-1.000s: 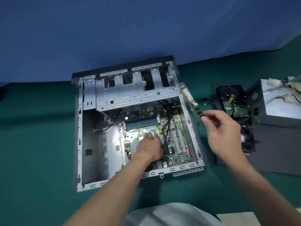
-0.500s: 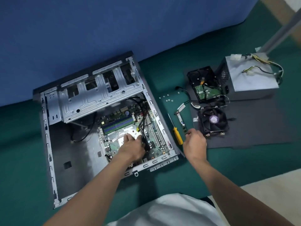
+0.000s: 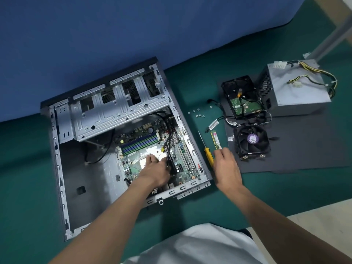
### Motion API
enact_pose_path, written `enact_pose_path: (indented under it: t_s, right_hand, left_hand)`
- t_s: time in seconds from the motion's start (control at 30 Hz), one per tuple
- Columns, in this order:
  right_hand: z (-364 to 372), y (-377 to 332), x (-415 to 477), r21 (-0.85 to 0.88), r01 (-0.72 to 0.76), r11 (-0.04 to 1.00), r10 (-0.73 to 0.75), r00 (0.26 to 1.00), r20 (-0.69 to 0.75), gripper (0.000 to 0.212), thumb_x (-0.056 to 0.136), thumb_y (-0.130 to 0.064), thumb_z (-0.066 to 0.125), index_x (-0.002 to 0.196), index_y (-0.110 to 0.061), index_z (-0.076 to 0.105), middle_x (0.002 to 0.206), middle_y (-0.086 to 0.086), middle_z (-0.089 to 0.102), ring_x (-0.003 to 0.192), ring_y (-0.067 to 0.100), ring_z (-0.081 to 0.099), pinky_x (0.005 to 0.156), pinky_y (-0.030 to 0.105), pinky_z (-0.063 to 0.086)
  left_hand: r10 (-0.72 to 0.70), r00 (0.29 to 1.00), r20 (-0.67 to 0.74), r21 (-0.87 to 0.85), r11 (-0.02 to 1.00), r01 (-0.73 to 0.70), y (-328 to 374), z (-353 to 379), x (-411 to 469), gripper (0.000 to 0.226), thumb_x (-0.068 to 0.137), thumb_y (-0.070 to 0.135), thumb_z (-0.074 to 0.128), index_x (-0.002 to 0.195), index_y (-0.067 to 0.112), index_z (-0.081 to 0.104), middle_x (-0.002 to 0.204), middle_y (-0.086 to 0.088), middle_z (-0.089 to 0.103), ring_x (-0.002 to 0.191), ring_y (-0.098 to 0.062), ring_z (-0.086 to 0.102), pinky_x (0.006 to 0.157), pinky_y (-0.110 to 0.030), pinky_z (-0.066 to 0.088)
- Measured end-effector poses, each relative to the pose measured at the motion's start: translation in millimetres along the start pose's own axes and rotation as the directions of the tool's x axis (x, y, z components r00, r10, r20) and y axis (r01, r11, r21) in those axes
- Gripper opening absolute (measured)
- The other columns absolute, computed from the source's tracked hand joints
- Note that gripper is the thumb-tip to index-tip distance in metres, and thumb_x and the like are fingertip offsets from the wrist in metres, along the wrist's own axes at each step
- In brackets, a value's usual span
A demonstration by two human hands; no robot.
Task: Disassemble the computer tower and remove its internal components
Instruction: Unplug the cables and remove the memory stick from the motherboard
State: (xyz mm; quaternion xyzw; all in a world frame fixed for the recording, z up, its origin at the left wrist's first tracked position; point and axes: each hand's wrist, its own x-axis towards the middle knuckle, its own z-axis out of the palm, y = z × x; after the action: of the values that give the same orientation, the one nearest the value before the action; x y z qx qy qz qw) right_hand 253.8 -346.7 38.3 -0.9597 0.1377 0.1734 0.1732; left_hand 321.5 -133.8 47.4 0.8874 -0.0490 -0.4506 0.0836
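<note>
Open grey steel computer case [image 3: 55,149], on its side on a green mat [image 3: 266,189], contains a green motherboard [image 3: 187,169] and black cables [image 3: 168,147]. The left hand [image 3: 155,169] lies flat on the board. The right hand [image 3: 226,166], fingers loose and empty, hovers at a green memory stick [image 3: 216,140] outside the case.

A green felt-like cover [image 3: 28,168] spread over the whole work surface, wrinkle-free and dull. Behind it hung a plain blue backdrop [image 3: 95,35], its lower edge meeting the green along a slanting line. To the right a dark grey sheet [image 3: 308,149] lay flat on the green cover, its near edge stepped with small notches. A grey metal post [image 3: 335,33] rose at a slant in the far right corner, with a small bracket [image 3: 306,54] at its foot. Tan flooring [image 3: 327,8] showed beyond the post, and a pale beige floor [image 3: 314,212] showed past the cover's near right edge. A white garment [image 3: 200,244] filled the bottom middle.
</note>
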Motion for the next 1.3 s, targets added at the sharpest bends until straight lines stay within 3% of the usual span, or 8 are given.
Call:
enact_pose_path:
  t_s: [0.1, 0.33, 0.47, 0.63, 0.73, 0.9, 1.03, 1.3]
  right_hand:
    - [0.7, 0.8, -8.3, -0.019, 0.154, 0.988, -0.149, 0.978, 0.144, 0.063, 0.064, 0.010, 0.072, 0.122, -0.003, 0.052, 0.115, 0.008, 0.055, 0.099, 0.028, 0.060, 0.084, 0.036, 0.054]
    - [-4.5, -1.6, -6.4, -0.188, 0.136, 0.973, -0.095, 0.973, 0.211, 0.049, 0.071, 0.002, 0.072, 0.116, -0.004, 0.056, 0.115, 0.007, 0.055, 0.091, 0.024, 0.063, 0.076, 0.032, 0.056]
    - [-8.3, -8.7, -5.3, -0.214, 0.095, 0.972, -0.050, 0.978, 0.203, 0.041, 0.071, -0.001, 0.073, 0.108, -0.008, 0.058, 0.105, 0.004, 0.056, 0.088, 0.021, 0.062, 0.071, 0.025, 0.052]
    - [-27.8, -11.1, -3.4, 0.126, -0.036, 0.991, 0.021, 0.993, 0.118, 0.006, 0.088, -0.006, 0.061, 0.092, -0.008, 0.057, 0.100, 0.010, 0.054, 0.088, 0.028, 0.058, 0.080, 0.040, 0.050]
    - [-49.8, -15.1, -5.0, 0.301, -0.041, 0.953, 0.033, 0.999, 0.031, 0.012, 0.097, -0.025, 0.050, 0.093, -0.013, 0.052, 0.098, 0.006, 0.056, 0.087, 0.022, 0.055, 0.083, 0.034, 0.045]
    - [-96.0, -50.3, -10.6, 0.357, 0.154, 0.921, -0.087, 0.977, -0.196, 0.009, 0.100, -0.027, 0.043, 0.096, -0.019, 0.042, 0.078, -0.008, 0.063, 0.069, 0.015, 0.060, 0.061, 0.033, 0.042]
    - [-105.4, -100.5, -10.8, 0.434, 0.283, 0.856, -0.209, 0.955, -0.210, 0.006, 0.095, -0.026, 0.055, 0.091, -0.023, 0.051, 0.072, -0.012, 0.059, 0.058, -0.003, 0.055, 0.048, 0.012, 0.039]
    - [-59.3, -167.4, 7.6, 0.667, 0.131, 0.734, -0.156, 0.988, -0.022, 0.005, 0.083, -0.019, 0.072, 0.084, -0.019, 0.067, 0.078, -0.009, 0.066, 0.063, -0.004, 0.059, 0.055, 0.011, 0.044]
  left_hand:
    - [0.014, 1.000, 0.018, 0.004, 1.000, -0.014, -0.8, -2.6, -4.2, 0.059, 0.101, 0.041, 0.038, 0.152, 0.019, 0.018, 0.160, -0.017, -0.006, 0.144, -0.033, -0.020, 0.116, -0.056, 0.000]
    - [0.066, 0.997, 0.031, -0.044, 0.997, -0.065, -5.2, -8.8, -13.8, 0.052, 0.099, 0.046, 0.041, 0.145, 0.023, 0.037, 0.161, -0.014, -0.001, 0.145, -0.029, -0.019, 0.118, -0.053, -0.002]
    - [0.078, 0.997, 0.028, -0.089, 0.993, -0.076, -11.8, -11.4, -21.3, 0.058, 0.099, 0.049, 0.038, 0.149, 0.021, 0.031, 0.161, -0.008, -0.004, 0.146, -0.023, -0.015, 0.116, -0.048, -0.006]
    - [0.058, 0.998, -0.037, -0.178, 0.982, -0.064, -27.7, -15.6, -28.9, 0.057, 0.100, 0.046, 0.039, 0.149, 0.019, 0.029, 0.158, -0.005, 0.022, 0.144, -0.027, 0.022, 0.117, -0.049, 0.020]
    - [0.022, 0.989, -0.148, -0.278, 0.958, -0.063, -43.1, -18.9, -32.9, 0.051, 0.099, 0.042, 0.045, 0.143, 0.017, 0.040, 0.145, -0.007, 0.045, 0.130, -0.027, 0.044, 0.109, -0.047, 0.036]
    - [-0.074, 0.959, -0.273, -0.333, 0.943, -0.022, -69.6, -20.8, -34.2, 0.040, 0.100, 0.037, 0.045, 0.133, 0.014, 0.052, 0.143, -0.011, 0.046, 0.130, -0.031, 0.044, 0.106, -0.049, 0.038]
    - [-0.145, 0.915, -0.377, -0.387, 0.922, -0.013, -82.3, -19.4, -32.4, 0.039, 0.099, 0.025, 0.049, 0.135, 0.011, 0.050, 0.139, -0.011, 0.052, 0.132, -0.028, 0.039, 0.108, -0.044, 0.035]
    - [-0.215, 0.883, -0.418, -0.485, 0.874, -0.017, -101.2, -18.4, -21.8, 0.053, 0.095, 0.019, 0.053, 0.144, 0.010, 0.034, 0.153, -0.011, 0.030, 0.140, -0.027, 0.022, 0.116, -0.041, 0.021]
